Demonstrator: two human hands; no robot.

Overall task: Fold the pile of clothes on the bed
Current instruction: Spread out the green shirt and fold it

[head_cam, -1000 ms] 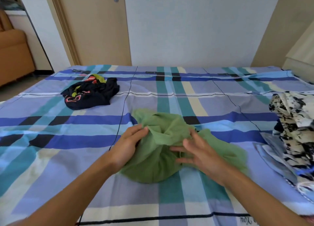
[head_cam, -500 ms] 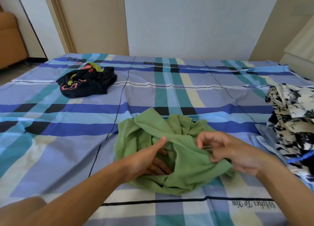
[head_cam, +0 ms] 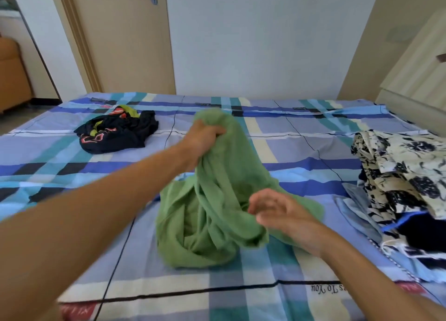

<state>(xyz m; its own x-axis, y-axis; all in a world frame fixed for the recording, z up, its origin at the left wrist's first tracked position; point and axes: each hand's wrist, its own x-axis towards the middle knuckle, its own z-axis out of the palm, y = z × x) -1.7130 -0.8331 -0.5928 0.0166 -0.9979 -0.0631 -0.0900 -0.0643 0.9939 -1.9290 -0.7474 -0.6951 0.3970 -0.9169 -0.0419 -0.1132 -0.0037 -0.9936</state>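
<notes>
A crumpled green garment point(head_cam: 217, 212) is partly lifted off the plaid bed sheet point(head_cam: 60, 175) in the middle of the view. My left hand point(head_cam: 205, 137) grips its upper end in a fist and holds it raised, while the lower part still rests bunched on the bed. My right hand point(head_cam: 277, 214) hovers in front of the garment's lower right side with fingers spread and blurred; it holds nothing that I can see.
A black garment with red and yellow print point(head_cam: 115, 132) lies crumpled at the far left of the bed. A pile of clothes, topped by a cream and navy floral piece point(head_cam: 405, 175), sits at the right edge. A door and wall stand beyond the bed.
My left hand has gripped the green garment and lifted its top up and away from me. My right hand has let go of the cloth and opened.
</notes>
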